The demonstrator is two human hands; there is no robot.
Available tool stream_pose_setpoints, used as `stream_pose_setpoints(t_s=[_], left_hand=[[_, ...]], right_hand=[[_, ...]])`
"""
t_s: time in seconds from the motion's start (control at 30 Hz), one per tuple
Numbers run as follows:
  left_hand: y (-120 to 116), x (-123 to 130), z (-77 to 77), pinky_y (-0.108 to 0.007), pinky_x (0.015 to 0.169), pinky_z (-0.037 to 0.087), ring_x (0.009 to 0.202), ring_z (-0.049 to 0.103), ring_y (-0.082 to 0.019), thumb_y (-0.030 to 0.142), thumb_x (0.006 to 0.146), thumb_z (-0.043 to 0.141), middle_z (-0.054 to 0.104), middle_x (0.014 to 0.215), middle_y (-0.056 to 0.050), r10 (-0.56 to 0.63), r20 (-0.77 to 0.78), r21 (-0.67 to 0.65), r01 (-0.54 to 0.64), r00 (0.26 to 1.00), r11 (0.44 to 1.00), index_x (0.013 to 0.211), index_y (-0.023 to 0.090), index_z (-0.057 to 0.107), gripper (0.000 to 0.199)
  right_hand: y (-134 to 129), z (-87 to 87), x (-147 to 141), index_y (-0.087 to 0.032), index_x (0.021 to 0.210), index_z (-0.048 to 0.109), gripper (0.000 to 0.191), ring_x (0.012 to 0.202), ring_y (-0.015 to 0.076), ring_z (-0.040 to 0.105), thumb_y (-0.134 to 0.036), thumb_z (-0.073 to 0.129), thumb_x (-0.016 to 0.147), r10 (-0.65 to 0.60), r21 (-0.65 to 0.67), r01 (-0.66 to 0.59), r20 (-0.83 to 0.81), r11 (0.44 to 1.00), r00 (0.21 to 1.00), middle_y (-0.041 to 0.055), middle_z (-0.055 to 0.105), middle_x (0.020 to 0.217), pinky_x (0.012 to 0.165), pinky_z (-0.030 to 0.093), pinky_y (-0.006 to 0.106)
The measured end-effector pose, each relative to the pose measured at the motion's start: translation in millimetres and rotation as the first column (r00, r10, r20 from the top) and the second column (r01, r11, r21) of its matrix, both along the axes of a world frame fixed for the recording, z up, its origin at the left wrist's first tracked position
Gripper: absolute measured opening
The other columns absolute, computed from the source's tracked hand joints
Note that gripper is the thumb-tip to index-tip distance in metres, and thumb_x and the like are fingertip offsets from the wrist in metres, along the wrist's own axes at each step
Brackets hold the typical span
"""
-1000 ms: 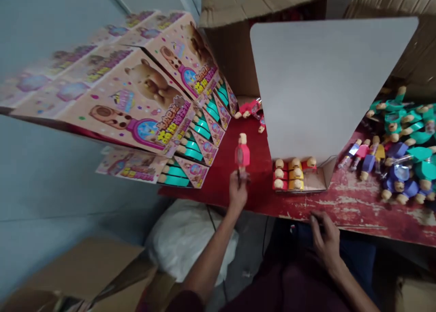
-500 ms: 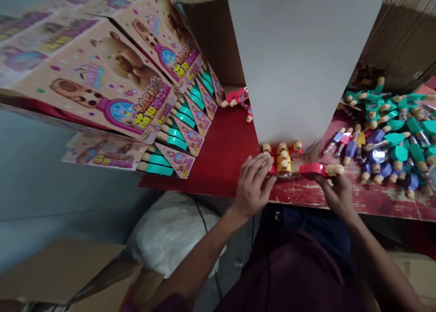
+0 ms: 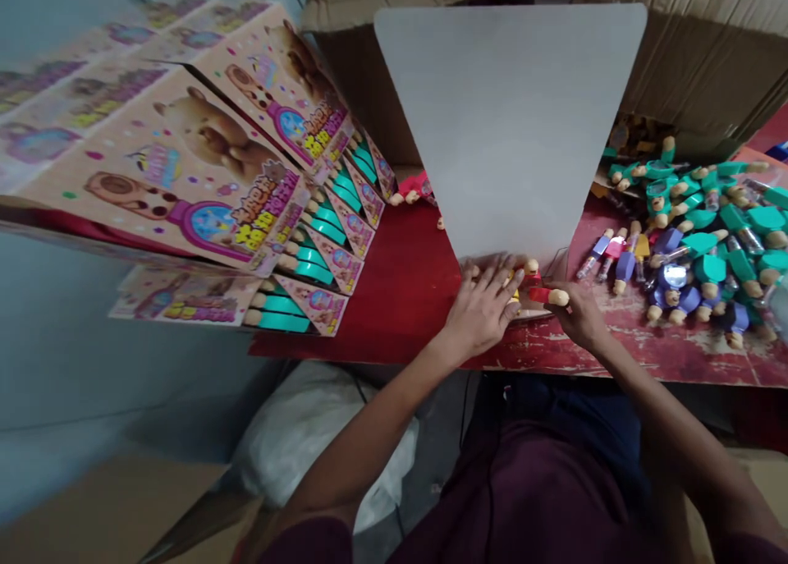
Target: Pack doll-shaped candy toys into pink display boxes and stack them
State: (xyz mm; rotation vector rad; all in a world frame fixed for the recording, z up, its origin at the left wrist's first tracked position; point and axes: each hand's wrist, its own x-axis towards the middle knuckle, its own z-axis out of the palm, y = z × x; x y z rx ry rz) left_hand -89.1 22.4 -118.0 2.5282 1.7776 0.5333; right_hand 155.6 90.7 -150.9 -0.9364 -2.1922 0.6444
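An upright display box (image 3: 510,129) with a tall pale back panel stands on the red table in front of me. Rows of small bear-headed toys lie in its low front part, mostly hidden under my left hand (image 3: 481,311). That hand rests over them with its fingers stretched out. In my right hand (image 3: 579,316), a red bear-headed toy (image 3: 547,295) is pinched near its tan head, its red end over the right part of the box. Just behind it shows another bear-headed toy (image 3: 531,268), inside the box.
Filled printed display boxes (image 3: 209,170) with teal toys are stacked at the left. A heap of teal and purple toys (image 3: 707,252) lies at the right on the red table (image 3: 394,277). Large cardboard cartons (image 3: 695,63) stand behind; a white sack (image 3: 326,433) is below.
My right hand has brought the red toy left and into the box's right part. My left hand has shifted right and spread flatter over the toys. The view has moved slightly.
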Motion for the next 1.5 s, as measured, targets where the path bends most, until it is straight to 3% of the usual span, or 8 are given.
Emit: stream_pose_setpoints(t_s=[0.3,0.57,0.73,0.93,1.0,1.1,1.23,1.5], left_hand=[[1,2,4.1,-0.061,0.131,0.004,0.157,0.031,-0.031,0.038,0.108,0.033,0.027,0.171,-0.009,0.000,-0.017,-0.020,0.000,1.000,1.000,0.162,0.024,0.035,0.055],[0,1,4.5,-0.062,0.130,0.009,0.157,0.031,-0.031,0.037,0.108,0.036,0.027,0.171,-0.009,-0.003,-0.007,-0.037,0.002,1.000,0.999,0.162,0.026,0.032,0.056],[0,1,5.6,-0.062,0.130,0.011,0.155,0.035,-0.032,0.036,0.107,0.037,0.030,0.170,-0.009,-0.015,-0.015,-0.022,0.015,1.000,1.000,0.162,0.026,0.033,0.056],[1,0,3.0,-0.063,0.130,0.011,0.153,0.038,-0.032,0.035,0.106,0.041,0.032,0.169,-0.007,-0.014,0.038,0.006,0.013,0.999,1.000,0.162,0.032,0.034,0.056],[1,0,1.9,-0.063,0.129,0.013,0.153,0.039,-0.032,0.035,0.106,0.041,0.033,0.169,-0.008,-0.020,0.044,0.016,0.019,0.999,1.000,0.161,0.031,0.035,0.056],[2,0,-0.1,-0.064,0.128,0.015,0.153,0.038,-0.032,0.035,0.106,0.042,0.032,0.169,-0.008,-0.025,0.028,0.035,0.024,0.999,0.999,0.162,0.031,0.034,0.056],[2,0,-1.4,-0.066,0.127,0.017,0.152,0.041,-0.034,0.036,0.106,0.042,0.034,0.168,-0.008,-0.028,0.016,0.049,0.027,0.999,0.998,0.161,0.031,0.036,0.056],[1,2,0.8,-0.062,0.130,0.016,0.152,0.040,-0.032,0.037,0.105,0.042,0.035,0.168,-0.007,0.011,0.029,0.012,-0.012,1.000,1.000,0.160,0.032,0.038,0.056]], right_hand=[[-13,2.6,7,-0.021,0.131,0.061,0.047,0.113,0.0265,0.068,-0.005,0.045,0.090,0.298,0.064,-0.306,0.116,0.950,0.947,0.0125,0.071,0.127,0.093,0.058,0.045],[26,-6.0,-26,-0.019,0.095,0.065,0.015,0.075,0.0219,0.065,-0.031,0.057,0.100,0.161,-0.137,-0.132,0.222,0.982,0.962,0.0081,0.070,0.088,0.070,0.051,0.032],[0,-27.2,-37,-0.020,0.118,0.063,0.021,0.093,0.0243,0.065,-0.031,0.058,0.101,-0.116,-0.002,0.116,-0.030,0.993,0.993,0.0132,0.064,0.113,0.078,0.056,0.037],[0,-27.4,-20,-0.023,0.104,0.067,0.018,0.092,0.0221,0.065,-0.032,0.052,0.103,-0.158,0.008,0.159,-0.082,0.987,0.984,0.0095,0.066,0.102,0.083,0.056,0.036],[22,-27.3,-2,-0.022,0.098,0.066,0.024,0.088,0.0221,0.065,-0.036,0.047,0.104,-0.344,0.024,0.347,-0.089,0.938,0.935,0.0089,0.067,0.095,0.084,0.054,0.037],[69,-31.7,22,-0.017,0.109,0.063,0.032,0.092,0.0267,0.065,-0.044,0.047,0.103,-0.688,-0.044,0.689,0.024,0.724,0.725,0.0145,0.069,0.102,0.089,0.051,0.043],[126,-40.1,30,-0.006,0.132,0.053,0.062,0.108,0.0378,0.063,-0.050,0.067,0.089,-0.799,-0.224,0.818,0.193,0.529,0.570,0.0282,0.065,0.121,0.099,0.045,0.055],[104,-31.3,44,-0.016,0.111,0.060,0.045,0.071,0.0206,0.063,-0.052,0.061,0.084,-0.718,-0.568,0.571,-0.053,0.593,0.694,0.0075,0.067,0.089,0.065,0.056,0.034]])
